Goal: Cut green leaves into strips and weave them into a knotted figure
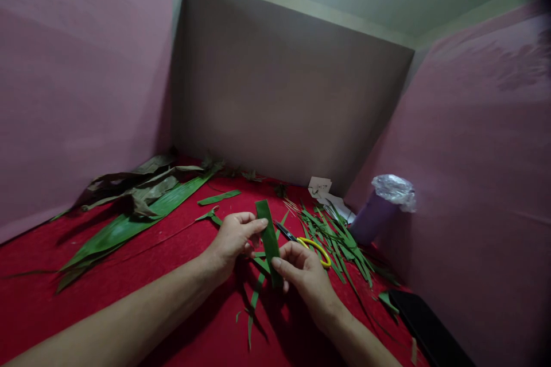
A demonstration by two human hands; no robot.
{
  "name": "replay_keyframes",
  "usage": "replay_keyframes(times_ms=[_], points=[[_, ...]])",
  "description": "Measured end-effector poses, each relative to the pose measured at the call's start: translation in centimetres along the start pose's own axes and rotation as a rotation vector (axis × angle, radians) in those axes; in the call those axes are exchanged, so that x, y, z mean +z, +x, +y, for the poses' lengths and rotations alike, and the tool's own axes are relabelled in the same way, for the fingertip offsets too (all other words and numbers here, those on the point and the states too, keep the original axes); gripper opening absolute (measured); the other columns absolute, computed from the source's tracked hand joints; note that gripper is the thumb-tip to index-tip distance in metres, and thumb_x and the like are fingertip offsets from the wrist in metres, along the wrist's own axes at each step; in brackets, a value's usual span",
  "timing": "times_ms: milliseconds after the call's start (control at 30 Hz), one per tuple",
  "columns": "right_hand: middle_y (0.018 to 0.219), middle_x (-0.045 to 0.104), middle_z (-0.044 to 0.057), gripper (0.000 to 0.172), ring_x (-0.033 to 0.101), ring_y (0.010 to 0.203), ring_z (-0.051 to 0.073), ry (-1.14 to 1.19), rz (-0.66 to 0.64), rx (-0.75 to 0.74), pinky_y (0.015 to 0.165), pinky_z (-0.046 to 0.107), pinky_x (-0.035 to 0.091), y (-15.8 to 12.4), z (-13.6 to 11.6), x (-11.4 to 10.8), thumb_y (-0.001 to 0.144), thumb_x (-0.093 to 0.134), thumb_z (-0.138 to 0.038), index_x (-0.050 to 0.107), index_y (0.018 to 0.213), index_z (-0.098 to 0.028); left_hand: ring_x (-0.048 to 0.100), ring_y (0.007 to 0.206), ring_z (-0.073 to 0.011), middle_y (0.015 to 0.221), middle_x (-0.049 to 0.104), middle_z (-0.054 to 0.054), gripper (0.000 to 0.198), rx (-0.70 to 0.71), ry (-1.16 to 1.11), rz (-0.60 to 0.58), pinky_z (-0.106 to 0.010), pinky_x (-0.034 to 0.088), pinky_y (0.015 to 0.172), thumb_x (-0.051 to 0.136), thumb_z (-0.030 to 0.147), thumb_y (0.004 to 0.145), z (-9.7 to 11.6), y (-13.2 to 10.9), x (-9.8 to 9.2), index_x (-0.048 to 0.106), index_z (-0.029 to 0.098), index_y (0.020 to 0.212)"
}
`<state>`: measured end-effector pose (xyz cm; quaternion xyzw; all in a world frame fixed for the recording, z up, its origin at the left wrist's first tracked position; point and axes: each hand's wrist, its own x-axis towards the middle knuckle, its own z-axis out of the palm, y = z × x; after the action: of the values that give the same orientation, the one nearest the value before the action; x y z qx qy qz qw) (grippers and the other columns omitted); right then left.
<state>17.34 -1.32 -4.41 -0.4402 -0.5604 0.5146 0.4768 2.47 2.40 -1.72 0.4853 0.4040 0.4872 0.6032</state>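
Note:
A short, wide strip of green leaf (269, 238) is held up between my two hands above the red cloth. My left hand (236, 239) pinches its upper left edge between thumb and fingers. Lower down, my right hand (303, 272) grips the strip near its bottom end. Scissors with yellow handles (318, 248) lie just beyond my right hand, their dark blades pointing left. Under the held strip are narrow leaf strips (257, 292) on the cloth. Another cut leaf piece (218, 198) rests farther back, left of the hands.
Long green leaves (142, 221) and dried brown leaves (150, 186) lie at the left. A heap of thin leaf strips (340, 241) spreads to the right, near white papers (321, 186). A purple bin with a plastic liner (374, 218) and a black flat object (426, 327) are along the right wall.

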Motion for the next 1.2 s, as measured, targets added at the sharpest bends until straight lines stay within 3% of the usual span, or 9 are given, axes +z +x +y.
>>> replay_keyframes(times_ms=[200, 433, 767, 967, 1200], points=[[0.052, 0.049, -0.006, 0.031, 0.04, 0.04, 0.005, -0.004, -0.035, 0.01, 0.038, 0.016, 0.031, -0.19, -0.17, 0.13, 0.065, 0.069, -0.04, 0.051, 0.065, -0.014, 0.046, 0.043, -0.0076, 0.05, 0.052, 0.002, 0.022, 0.016, 0.004, 0.028, -0.018, 0.035, 0.037, 0.063, 0.032, 0.066, 0.32, -0.21, 0.11, 0.051, 0.015, 0.057], [0.052, 0.048, -0.004, 0.037, 0.041, 0.042, 0.006, -0.012, -0.047, -0.054, 0.041, 0.018, 0.032, -0.42, -0.12, 0.05, 0.079, 0.052, -0.05, 0.05, 0.067, -0.015, 0.047, 0.043, -0.0088, 0.051, 0.053, 0.001, 0.022, 0.003, 0.011, 0.019, -0.019, 0.036, 0.037, 0.061, 0.032, 0.066, 0.02, -0.15, 0.07, 0.051, 0.015, 0.058], [0.055, 0.05, 0.0, 0.048, 0.047, 0.048, 0.01, 0.059, -0.098, -0.024, 0.044, 0.02, 0.037, -0.5, -0.28, -0.03, 0.085, 0.037, -0.053, 0.059, 0.071, -0.012, 0.04, 0.036, -0.0064, 0.042, 0.046, 0.005, 0.023, 0.066, 0.033, 0.143, -0.018, 0.036, 0.034, 0.06, 0.03, 0.067, 0.09, 0.11, 0.14, 0.047, 0.016, 0.054], [0.054, 0.049, -0.004, 0.033, 0.042, 0.043, 0.006, 0.004, -0.032, -0.013, 0.042, 0.017, 0.034, -0.35, -0.17, 0.1, 0.075, 0.059, -0.046, 0.053, 0.07, -0.014, 0.043, 0.037, -0.0068, 0.045, 0.05, 0.003, 0.021, 0.047, 0.019, 0.097, -0.018, 0.037, 0.036, 0.06, 0.03, 0.067, -0.16, -0.16, 0.29, 0.049, 0.016, 0.056], [0.048, 0.047, -0.006, 0.028, 0.04, 0.039, 0.006, 0.035, 0.028, 0.028, 0.04, 0.017, 0.032, -0.14, 0.06, 0.07, 0.071, 0.065, -0.038, 0.051, 0.066, -0.014, 0.045, 0.039, -0.0072, 0.046, 0.051, 0.003, 0.022, 0.003, -0.047, 0.029, -0.018, 0.036, 0.037, 0.064, 0.03, 0.066, -0.44, -0.46, 0.71, 0.05, 0.015, 0.056]])
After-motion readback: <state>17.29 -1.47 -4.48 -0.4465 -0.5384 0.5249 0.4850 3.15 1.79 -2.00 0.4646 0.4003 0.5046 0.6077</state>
